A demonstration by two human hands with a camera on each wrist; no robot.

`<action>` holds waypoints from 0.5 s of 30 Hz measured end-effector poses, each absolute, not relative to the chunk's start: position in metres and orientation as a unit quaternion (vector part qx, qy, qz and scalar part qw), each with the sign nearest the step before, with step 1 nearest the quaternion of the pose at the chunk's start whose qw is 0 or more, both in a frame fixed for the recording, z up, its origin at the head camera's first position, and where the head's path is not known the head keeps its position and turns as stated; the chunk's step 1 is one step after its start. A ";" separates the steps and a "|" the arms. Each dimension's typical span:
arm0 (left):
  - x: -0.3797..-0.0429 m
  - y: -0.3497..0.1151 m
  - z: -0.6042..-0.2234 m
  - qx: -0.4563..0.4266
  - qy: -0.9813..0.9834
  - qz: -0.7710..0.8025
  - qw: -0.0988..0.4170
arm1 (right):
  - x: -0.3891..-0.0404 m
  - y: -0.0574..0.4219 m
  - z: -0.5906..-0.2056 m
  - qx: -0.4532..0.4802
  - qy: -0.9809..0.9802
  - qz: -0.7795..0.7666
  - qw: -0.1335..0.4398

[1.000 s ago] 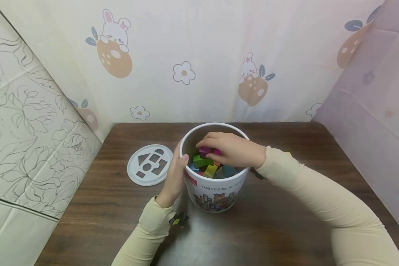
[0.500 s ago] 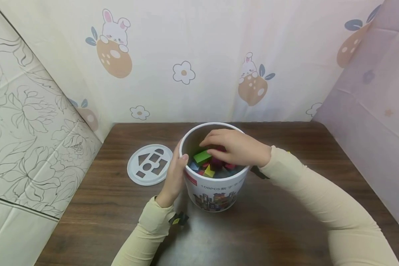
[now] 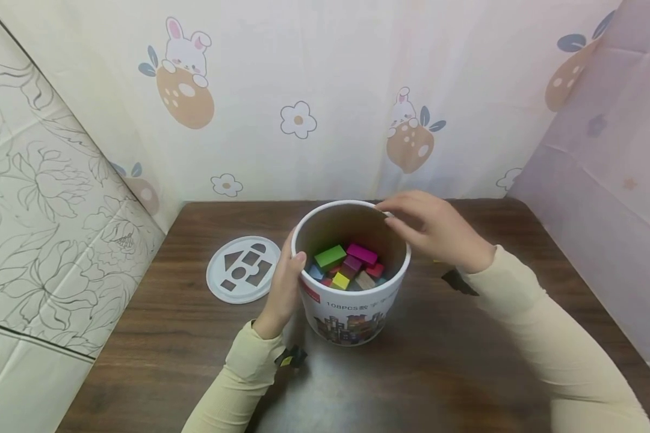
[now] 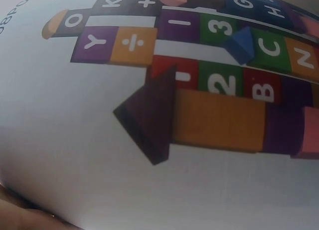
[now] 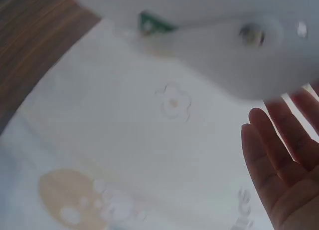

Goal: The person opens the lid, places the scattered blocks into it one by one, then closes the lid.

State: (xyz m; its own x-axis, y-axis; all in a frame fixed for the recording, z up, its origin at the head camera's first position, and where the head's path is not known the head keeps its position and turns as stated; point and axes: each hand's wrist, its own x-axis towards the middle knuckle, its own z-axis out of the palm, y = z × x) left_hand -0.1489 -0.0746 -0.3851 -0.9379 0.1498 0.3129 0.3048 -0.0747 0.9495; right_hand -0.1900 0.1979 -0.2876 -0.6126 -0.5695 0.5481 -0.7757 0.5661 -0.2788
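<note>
A white bucket (image 3: pixel 346 316) with a printed block city stands on the table, its top uncovered. Several coloured toy blocks lie inside, among them a green block (image 3: pixel 330 257), a magenta block (image 3: pixel 362 254) and a yellow block (image 3: pixel 340 281). At the bucket's left side my left hand (image 3: pixel 283 288) grips the wall, thumb at the rim. The left wrist view is filled by the bucket's printed side (image 4: pixel 75 140). My right hand (image 3: pixel 436 225) is at the back right of the rim, fingers loosely extended and holding nothing; its straight fingers (image 5: pixel 294 140) show in the right wrist view.
A round white lid (image 3: pixel 244 269) with cut-out shapes lies left of the bucket on the dark wooden table (image 3: pixel 157 337). A patterned curtain (image 3: pixel 330 72) hangs behind the table's far edge, and more patterned sheets hang at both sides.
My right hand was down among the blocks and has come up and right to the rim. The magenta block now lies in plain sight in the bucket. My left hand has stayed put.
</note>
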 end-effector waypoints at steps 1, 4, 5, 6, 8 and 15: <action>-0.149 -0.074 -0.385 -0.169 -0.676 -0.715 0.053 | -0.190 0.204 -0.289 0.380 -0.864 0.255 0.209; -0.149 -0.074 -0.386 -0.171 -0.674 -0.717 0.050 | -0.189 0.224 -0.295 0.337 -0.881 0.254 0.215; -0.149 -0.074 -0.386 -0.172 -0.673 -0.718 0.050 | -0.189 0.230 -0.298 0.321 -0.888 0.250 0.216; -0.149 -0.074 -0.386 -0.174 -0.671 -0.719 0.049 | -0.189 0.237 -0.301 0.305 -0.895 0.247 0.214; -0.150 -0.074 -0.386 -0.177 -0.669 -0.720 0.050 | -0.189 0.250 -0.308 0.270 -0.910 0.243 0.200; -0.151 -0.074 -0.385 -0.192 -0.661 -0.723 0.056 | -0.191 0.291 -0.336 0.164 -0.954 0.226 0.104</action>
State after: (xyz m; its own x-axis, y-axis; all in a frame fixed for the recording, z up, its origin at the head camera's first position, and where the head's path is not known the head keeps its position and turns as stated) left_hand -0.1514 -0.0737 -0.3852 -0.9201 0.1720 0.3520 0.3350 -0.1204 0.9345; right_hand -0.1907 0.2906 -0.3359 -0.9244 -0.2666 0.2729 -0.3608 0.8434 -0.3981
